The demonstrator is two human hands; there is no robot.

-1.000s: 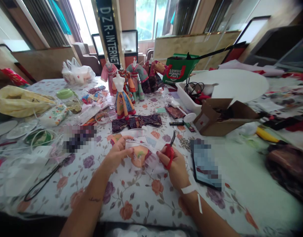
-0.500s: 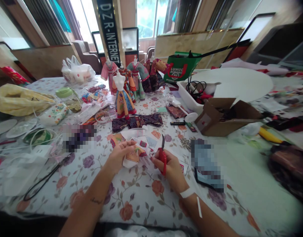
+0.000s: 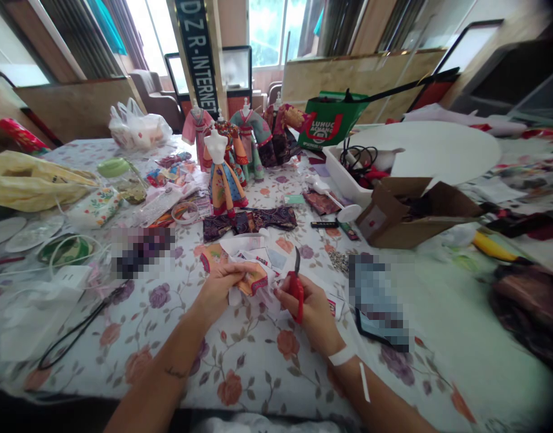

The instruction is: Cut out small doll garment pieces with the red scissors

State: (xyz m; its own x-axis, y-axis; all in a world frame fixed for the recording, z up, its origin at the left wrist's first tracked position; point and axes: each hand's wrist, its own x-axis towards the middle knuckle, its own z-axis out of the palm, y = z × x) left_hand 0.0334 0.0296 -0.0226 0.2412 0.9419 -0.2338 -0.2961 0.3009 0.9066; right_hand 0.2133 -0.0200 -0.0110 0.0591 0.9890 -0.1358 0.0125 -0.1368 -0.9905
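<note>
Seen from the head camera, the person leans over a table spread with a floral-printed cloth (image 3: 247, 367), both forearms coming in from the bottom edge. The left hand (image 3: 217, 287) is closed, its fingers and thumb pinching a soft, crumpled printed piece (image 3: 253, 279) of orange-patterned material, bunched so that it stays gathered up off the cloth; whether it is paper or fabric cannot be told. The right hand (image 3: 310, 311) is clamped on red-handled scissors (image 3: 296, 290), held upright with the slim metal blades pointing up and clear of the piece, just beside the left hand. A white strip of tape (image 3: 342, 356) circles the right wrist. Beyond the hands lies a dark paisley fabric strip (image 3: 249, 221), and behind it stand small dress forms in bright, full-skirted doll gowns (image 3: 224, 180), kept together at the table's far side. A flattened-flap cardboard box (image 3: 393, 224) and a white plastic crate (image 3: 342, 174) of black cables sit to the right, with a glossy yellow bag (image 3: 32, 189) crumpled at the left.
</note>
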